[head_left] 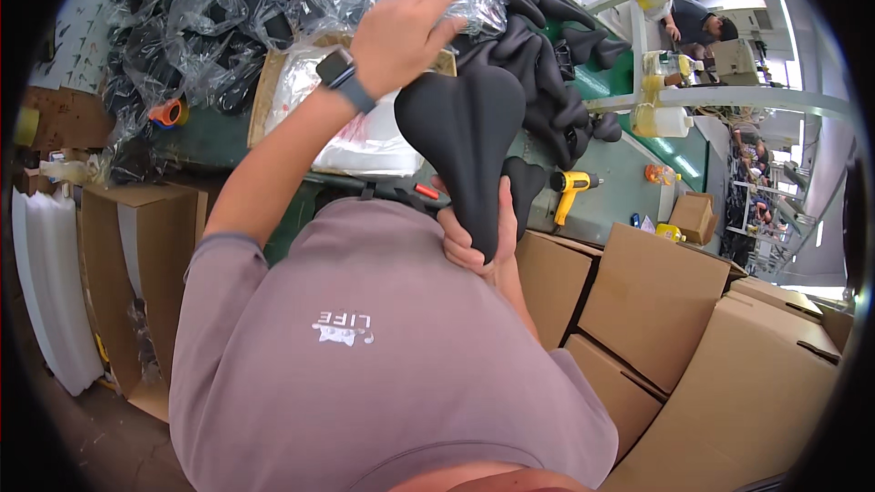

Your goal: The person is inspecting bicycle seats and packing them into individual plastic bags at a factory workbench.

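Right fingers (458,240) curled around nose of black saddle (465,128)

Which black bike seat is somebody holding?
The front seat, whose narrow end is in the right hand; the seats piled beyond aren't held.

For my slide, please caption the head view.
Right hand holding a black bicycle saddle, left hand near its wide end.

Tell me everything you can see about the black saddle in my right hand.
The black saddle looks smooth and matte, perhaps with a synthetic cover. It has a broad, two-lobed rear, a shallow central groove and a slim nose. Its visible side is unwrapped. It is held up in front of you, rear pointing away, nose toward you. Your right hand grips the nose; the underside is hidden.
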The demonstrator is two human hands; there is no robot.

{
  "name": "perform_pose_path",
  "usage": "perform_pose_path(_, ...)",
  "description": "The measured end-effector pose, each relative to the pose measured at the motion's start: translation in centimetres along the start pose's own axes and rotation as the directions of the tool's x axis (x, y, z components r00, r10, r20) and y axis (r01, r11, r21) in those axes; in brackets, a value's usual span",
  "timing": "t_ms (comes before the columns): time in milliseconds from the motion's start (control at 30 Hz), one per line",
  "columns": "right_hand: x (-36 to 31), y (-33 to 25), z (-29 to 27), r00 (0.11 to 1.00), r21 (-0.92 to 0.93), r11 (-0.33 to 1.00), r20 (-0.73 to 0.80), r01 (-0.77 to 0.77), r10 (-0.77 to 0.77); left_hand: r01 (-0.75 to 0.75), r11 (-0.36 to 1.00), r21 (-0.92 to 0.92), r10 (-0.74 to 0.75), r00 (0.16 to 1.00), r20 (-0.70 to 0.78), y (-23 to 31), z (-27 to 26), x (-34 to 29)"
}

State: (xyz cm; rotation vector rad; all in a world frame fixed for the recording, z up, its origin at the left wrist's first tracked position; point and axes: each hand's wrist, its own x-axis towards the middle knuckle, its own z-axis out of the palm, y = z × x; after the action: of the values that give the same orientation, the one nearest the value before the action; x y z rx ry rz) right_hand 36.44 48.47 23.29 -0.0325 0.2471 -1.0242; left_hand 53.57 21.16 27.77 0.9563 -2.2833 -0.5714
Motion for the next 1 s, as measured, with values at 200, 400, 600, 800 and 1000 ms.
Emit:
perform_pose_path(200,-0.3,0.6,0.1,0.998,-0.052,0.997,0.021,0.059,-0.058,0.056,0.975,-0.215,-0.028,0.991,0.129,4.5,-1.8,-6.4)
perform_pose_path(400,-0.6,1.4,0.7,0.997,-0.192,0.98,-0.059,0.044,-0.056,-0.122,0.992,-0.033,0.126,0.964,0.232,3.1,-4.0,-4.6)
perform_pose_path(600,-0.1,1.9,0.5,0.999,-0.097,0.995,-0.031,-0.017,0.014,-0.156,0.988,-0.002,0.148,0.928,0.342,0.8,-4.6,-2.7)
perform_pose_path(800,0.2,1.5,0.2,1.0,-0.063,0.998,-0.018,-0.019,0.018,-0.079,0.989,-0.124,0.135,0.816,0.562,1.8,-6.9,-1.3)
perform_pose_path(1000,0.2,1.2,0.5,0.999,-0.069,0.996,-0.031,-0.047,0.045,-0.157,0.987,0.023,0.142,0.94,0.309,-0.1,-3.3,-2.7)
